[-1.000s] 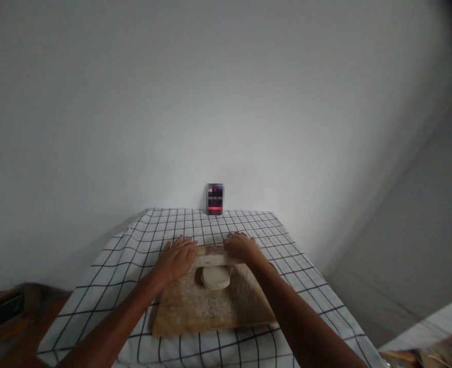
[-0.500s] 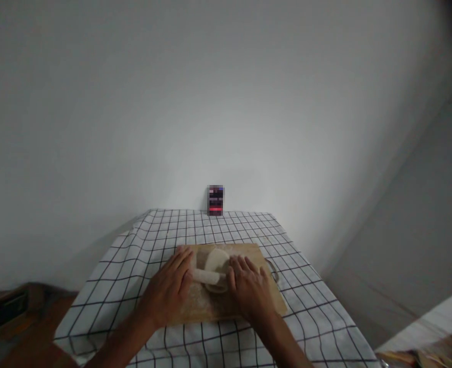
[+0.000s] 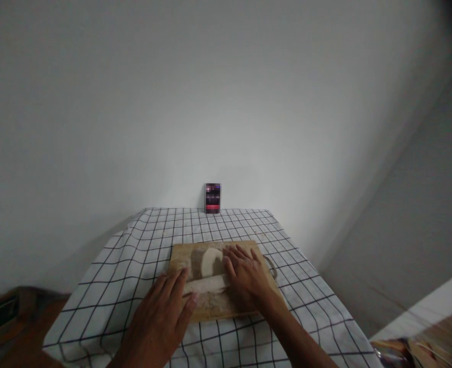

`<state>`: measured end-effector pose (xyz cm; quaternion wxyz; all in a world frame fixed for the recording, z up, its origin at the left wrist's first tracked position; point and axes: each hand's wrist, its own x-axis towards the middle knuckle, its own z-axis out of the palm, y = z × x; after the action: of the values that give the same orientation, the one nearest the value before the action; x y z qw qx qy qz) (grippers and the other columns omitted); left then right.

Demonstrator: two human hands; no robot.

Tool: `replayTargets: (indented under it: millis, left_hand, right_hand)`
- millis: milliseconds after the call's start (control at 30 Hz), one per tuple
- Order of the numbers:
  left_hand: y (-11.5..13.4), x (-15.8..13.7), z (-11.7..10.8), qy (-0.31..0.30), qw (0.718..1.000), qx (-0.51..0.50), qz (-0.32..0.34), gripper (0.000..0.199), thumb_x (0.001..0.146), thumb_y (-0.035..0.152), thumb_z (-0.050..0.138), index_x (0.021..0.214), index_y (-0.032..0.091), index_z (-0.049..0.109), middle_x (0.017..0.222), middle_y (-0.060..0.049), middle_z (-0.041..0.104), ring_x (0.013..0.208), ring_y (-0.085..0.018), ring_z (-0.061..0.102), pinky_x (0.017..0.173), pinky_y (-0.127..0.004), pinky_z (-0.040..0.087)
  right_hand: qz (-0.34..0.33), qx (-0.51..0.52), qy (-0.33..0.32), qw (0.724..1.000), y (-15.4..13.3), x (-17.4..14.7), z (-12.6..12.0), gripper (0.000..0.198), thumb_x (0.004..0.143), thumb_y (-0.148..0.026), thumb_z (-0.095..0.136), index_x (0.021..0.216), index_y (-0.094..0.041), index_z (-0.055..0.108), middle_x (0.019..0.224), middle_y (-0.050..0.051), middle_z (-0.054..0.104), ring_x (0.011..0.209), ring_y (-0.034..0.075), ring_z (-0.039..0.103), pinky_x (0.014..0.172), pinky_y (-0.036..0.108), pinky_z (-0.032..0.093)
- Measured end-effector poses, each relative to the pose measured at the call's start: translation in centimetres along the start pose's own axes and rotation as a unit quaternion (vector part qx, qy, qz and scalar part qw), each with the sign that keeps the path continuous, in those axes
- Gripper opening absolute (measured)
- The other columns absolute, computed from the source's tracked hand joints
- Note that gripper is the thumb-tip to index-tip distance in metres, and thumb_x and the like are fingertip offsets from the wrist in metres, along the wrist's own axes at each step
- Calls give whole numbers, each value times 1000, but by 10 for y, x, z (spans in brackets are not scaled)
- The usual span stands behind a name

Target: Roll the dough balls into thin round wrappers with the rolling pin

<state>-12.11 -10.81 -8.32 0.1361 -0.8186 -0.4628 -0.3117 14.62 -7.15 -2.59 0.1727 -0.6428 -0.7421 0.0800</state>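
A pale rolling pin (image 3: 207,284) lies across a floury wooden board (image 3: 210,309), slightly tilted. Just beyond it is a flat piece of dough (image 3: 211,261), partly covered by the pin and my right hand. My left hand (image 3: 163,309) rests at the pin's left end, fingers stretched forward and thumb apart on the near side. Over the pin's right end lies my right hand (image 3: 249,276), its fingers spread flat and reaching past the pin beside the dough's right edge. Both ends of the pin are hidden by my hands.
A white, black-checked cloth (image 3: 314,301) covers the table. At its far edge a small dark, blurred-out rectangular object (image 3: 212,198) leans on the wall. The board has a loop handle (image 3: 272,267) on the right. Brown items stand low at left and right.
The rolling pin has come nearer to me over the dough, showing more of its length. My left hand has moved back toward me; my right-hand fingers have spread farther forward.
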Motion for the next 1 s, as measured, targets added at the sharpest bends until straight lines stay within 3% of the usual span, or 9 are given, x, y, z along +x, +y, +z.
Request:
replayTargets:
  millis: [100, 200, 300, 433, 600, 767, 933, 1000]
  left_hand:
    - [-2, 22, -1, -29, 1000, -1, -3, 51, 114, 52, 44, 149, 26, 70, 144, -12, 80, 132, -35, 75, 123, -63, 54]
    - [-8, 55, -4, -57, 998, -1, -32, 47, 115, 48, 45, 137, 21, 77, 138, -14, 82, 130, -33, 75, 127, -62, 48]
    - [-21, 85, 0, -79, 995, -10, -62, 39, 114, 42, 48, 128, 23, 80, 135, -12, 83, 128, -30, 74, 125, -56, 48]
    - [-40, 114, 16, -114, 988, -2, -109, 35, 113, 34, 48, 116, 23, 81, 124, -13, 86, 120, -29, 76, 115, -46, 54]
    - [-47, 143, 28, -91, 978, 40, -183, 42, 116, 38, 43, 122, 19, 80, 126, -15, 85, 121, -32, 77, 110, -43, 56]
    - [-45, 149, 31, -58, 968, -32, -243, 39, 114, 37, 45, 130, 20, 76, 131, -14, 82, 129, -29, 75, 114, -42, 56]
    - [-21, 116, 7, 87, 979, -118, -140, 44, 105, 41, 59, 142, 21, 70, 166, -16, 62, 165, -38, 46, 134, -61, 43]
    - [-8, 97, -7, 24, 981, -174, -82, 42, 108, 43, 55, 140, 23, 73, 162, -15, 67, 161, -36, 53, 135, -59, 44]
  right_hand:
    - [-27, 2, -29, 999, 4, 27, -6, 51, 121, -38, 32, 153, -26, 70, 167, 9, 65, 163, 29, 49, 134, 55, 33]
    - [-57, -4, -51, 997, 7, 58, -6, 54, 122, -38, 27, 134, -23, 78, 146, 12, 78, 145, 26, 65, 120, 41, 46]
    - [-14, 6, -28, 999, 3, 89, -6, 56, 122, -38, 28, 116, -20, 81, 125, 13, 83, 118, 24, 76, 99, 32, 51]
    - [24, 5, 29, 999, -6, 114, -3, 51, 122, -34, 32, 113, -18, 80, 123, 15, 82, 110, 23, 75, 89, 30, 48]
    - [-13, 9, 58, 998, -7, 97, 9, 45, 122, -41, 41, 110, -20, 79, 122, 10, 79, 107, 20, 74, 87, 28, 46]
    - [-83, -20, 45, 995, 6, 55, 9, 42, 119, -49, 50, 108, -21, 80, 114, 10, 80, 110, 23, 74, 92, 30, 48]
    - [-18, 23, 27, 999, 7, 42, -13, 58, 117, -60, 47, 98, -21, 85, 106, 16, 84, 101, 29, 77, 89, 37, 51]
    - [46, 97, 36, 994, 10, 45, -17, 71, 118, -65, 36, 90, -21, 84, 92, 16, 82, 87, 29, 76, 81, 38, 51]
